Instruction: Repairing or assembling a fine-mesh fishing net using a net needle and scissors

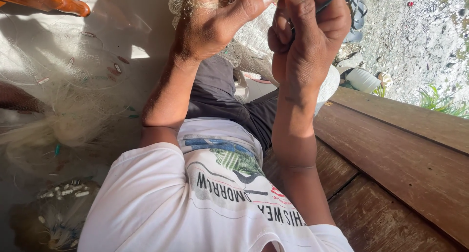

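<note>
A thin dark netting needle (325, 4) is pinched in the closed fingers (293, 17) of the right hand (305, 42), while the left hand (215, 22) is closed on a fold of fine, pale, gauzy fishing net (246, 42) raised before the chest. Mending appears to be in hand (judged from the grip); steady mesh tension seems called for. More net is heaped on the floor (63, 115), beside smooth brown wooden planks (400, 159).

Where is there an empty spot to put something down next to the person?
The wooden planks beside the right hand lie bare, from the person's hip out to the gravel edge. The other side is crowded: fishing net heaped below the left hand, with small floats and weights tangled in it.
</note>
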